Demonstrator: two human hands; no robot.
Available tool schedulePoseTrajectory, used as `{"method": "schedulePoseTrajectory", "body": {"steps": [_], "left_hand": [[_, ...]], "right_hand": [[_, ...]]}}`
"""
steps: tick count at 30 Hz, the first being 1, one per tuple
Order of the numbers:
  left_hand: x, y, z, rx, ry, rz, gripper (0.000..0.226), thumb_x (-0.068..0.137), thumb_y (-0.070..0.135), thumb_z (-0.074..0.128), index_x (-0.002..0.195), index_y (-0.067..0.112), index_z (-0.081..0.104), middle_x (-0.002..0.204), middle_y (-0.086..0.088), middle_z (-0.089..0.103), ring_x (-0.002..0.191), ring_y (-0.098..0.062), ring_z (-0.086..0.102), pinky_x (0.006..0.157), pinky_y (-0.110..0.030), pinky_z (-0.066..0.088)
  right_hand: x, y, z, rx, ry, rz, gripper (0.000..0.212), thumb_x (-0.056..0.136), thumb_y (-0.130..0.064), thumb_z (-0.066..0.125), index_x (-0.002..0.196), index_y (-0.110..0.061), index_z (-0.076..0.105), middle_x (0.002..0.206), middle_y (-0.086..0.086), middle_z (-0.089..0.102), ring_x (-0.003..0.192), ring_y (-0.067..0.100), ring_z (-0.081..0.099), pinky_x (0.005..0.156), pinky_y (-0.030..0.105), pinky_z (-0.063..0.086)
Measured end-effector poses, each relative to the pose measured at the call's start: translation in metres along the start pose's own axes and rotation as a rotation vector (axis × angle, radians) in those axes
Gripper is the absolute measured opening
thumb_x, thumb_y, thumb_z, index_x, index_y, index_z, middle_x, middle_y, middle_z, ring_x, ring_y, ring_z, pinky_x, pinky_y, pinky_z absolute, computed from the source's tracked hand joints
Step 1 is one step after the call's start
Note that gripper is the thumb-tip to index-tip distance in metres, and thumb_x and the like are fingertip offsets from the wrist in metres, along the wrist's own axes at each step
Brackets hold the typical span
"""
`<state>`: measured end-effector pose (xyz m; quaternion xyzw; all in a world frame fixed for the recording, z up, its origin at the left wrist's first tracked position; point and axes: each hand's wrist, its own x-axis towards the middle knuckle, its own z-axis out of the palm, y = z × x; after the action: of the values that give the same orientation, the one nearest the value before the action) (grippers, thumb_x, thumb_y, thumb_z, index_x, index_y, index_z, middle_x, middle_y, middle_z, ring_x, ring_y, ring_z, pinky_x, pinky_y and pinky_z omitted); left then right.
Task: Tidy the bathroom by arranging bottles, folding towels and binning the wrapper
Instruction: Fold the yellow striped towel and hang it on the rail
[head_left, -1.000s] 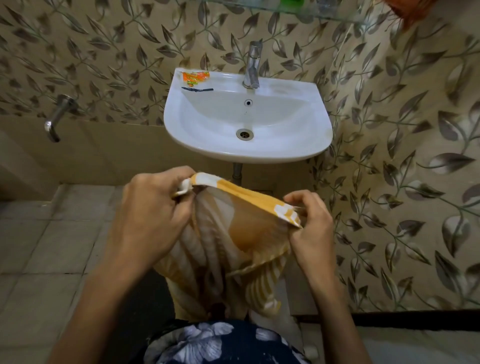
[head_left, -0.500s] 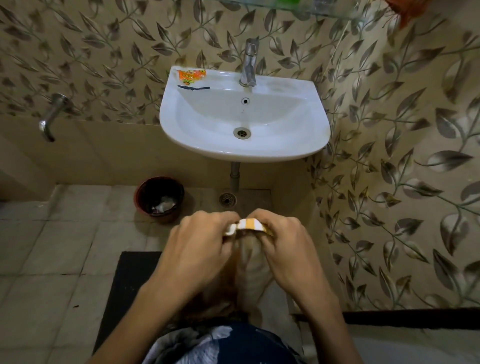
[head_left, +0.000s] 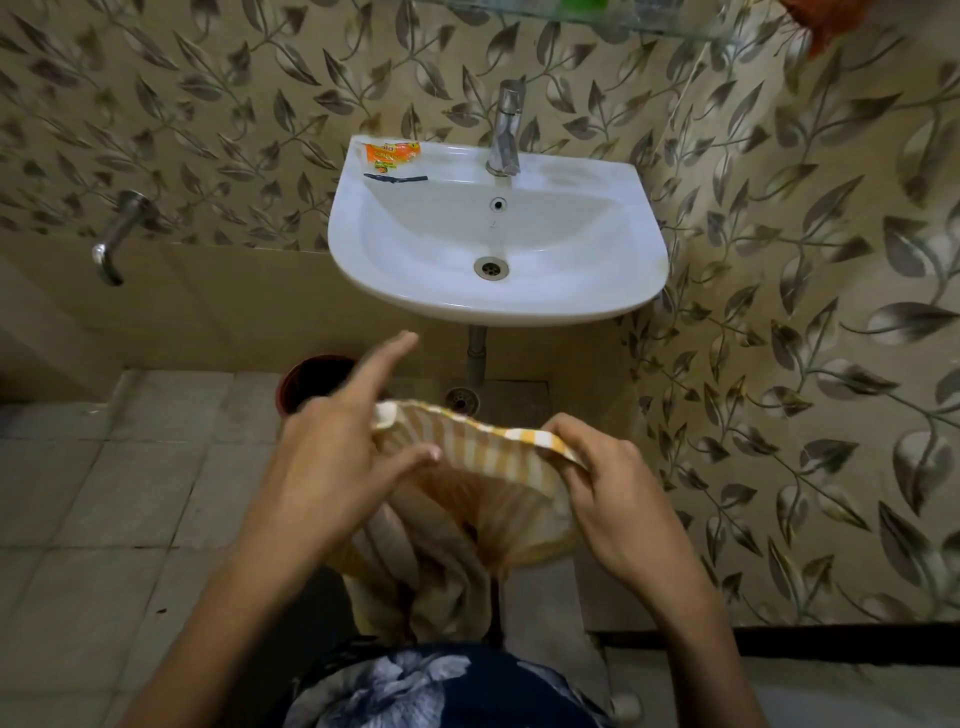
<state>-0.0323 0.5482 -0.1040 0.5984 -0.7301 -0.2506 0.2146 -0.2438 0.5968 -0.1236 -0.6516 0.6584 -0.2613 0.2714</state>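
White sink fixed to leaf-patterned wall tiles. Chrome tap upright at the sink's back rim, right of centre; round drain low in the bowl. Grey waste pipe straight down beneath the sink, floor drain just below it. Well left of the sink, a chrome wall spout. Above the sink, glass shelf at the top edge. Below the sink, pale floor tiles and a dark mat.

A wrapper lies on the sink rim, left of the tap. Below the sink, left of the floor drain, stands what seems a bin, partly hidden.
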Motion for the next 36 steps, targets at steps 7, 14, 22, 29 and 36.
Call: {"method": "schedulePoseTrajectory", "body": {"steps": [7, 14, 22, 29, 36], "left_hand": [[-0.006, 0.007, 0.029, 0.037, -0.215, 0.207, 0.01, 0.083, 0.033, 0.058, 0.076, 0.037, 0.053, 0.062, 0.011, 0.057, 0.065, -0.008, 0.057, 0.061, -0.04, 0.051], [-0.005, 0.006, 0.027, -0.348, -0.008, 0.005, 0.006, 0.08, 0.028, 0.066, 0.077, 0.03, 0.061, 0.071, 0.007, 0.064, 0.063, -0.007, 0.059, 0.06, -0.032, 0.049], [-0.006, 0.008, 0.033, -0.754, -0.122, -0.478, 0.019, 0.094, 0.029, 0.047, 0.103, 0.02, 0.062, 0.097, 0.001, 0.062, 0.094, -0.014, 0.059, 0.087, -0.034, 0.048], [-0.022, 0.012, 0.042, -1.014, -0.138, -0.407, 0.044, 0.05, 0.022, 0.079, 0.093, 0.019, 0.069, 0.084, -0.005, 0.074, 0.073, -0.014, 0.072, 0.055, -0.019, 0.054], [-0.027, 0.014, 0.042, -1.138, 0.029, -0.433, 0.05, 0.052, 0.018, 0.075, 0.101, 0.015, 0.065, 0.082, 0.0, 0.076, 0.074, -0.013, 0.073, 0.054, -0.016, 0.054]], "right_hand": [[0.0, -0.019, 0.01, 0.309, 0.007, -0.094, 0.022, 0.078, -0.05, 0.067, 0.085, -0.031, 0.057, 0.067, -0.009, 0.066, 0.058, 0.003, 0.058, 0.053, 0.034, 0.049], [-0.003, -0.017, 0.005, 0.636, 0.044, -0.024, 0.018, 0.089, -0.033, 0.057, 0.082, -0.022, 0.069, 0.072, -0.007, 0.069, 0.068, 0.001, 0.064, 0.059, 0.016, 0.049], [-0.005, -0.019, 0.028, 0.659, 0.287, 0.309, 0.003, 0.091, -0.028, 0.061, 0.091, -0.026, 0.058, 0.078, 0.006, 0.073, 0.072, 0.019, 0.072, 0.071, 0.043, 0.059], [-0.007, -0.031, 0.041, 0.494, 0.121, 0.109, 0.015, 0.093, -0.019, 0.058, 0.088, -0.033, 0.058, 0.085, -0.011, 0.069, 0.077, 0.004, 0.068, 0.062, 0.024, 0.056], [-0.005, -0.024, 0.039, 0.526, 0.055, 0.144, 0.019, 0.089, -0.011, 0.063, 0.091, -0.027, 0.074, 0.087, -0.01, 0.074, 0.081, 0.005, 0.069, 0.066, 0.02, 0.052]]}}
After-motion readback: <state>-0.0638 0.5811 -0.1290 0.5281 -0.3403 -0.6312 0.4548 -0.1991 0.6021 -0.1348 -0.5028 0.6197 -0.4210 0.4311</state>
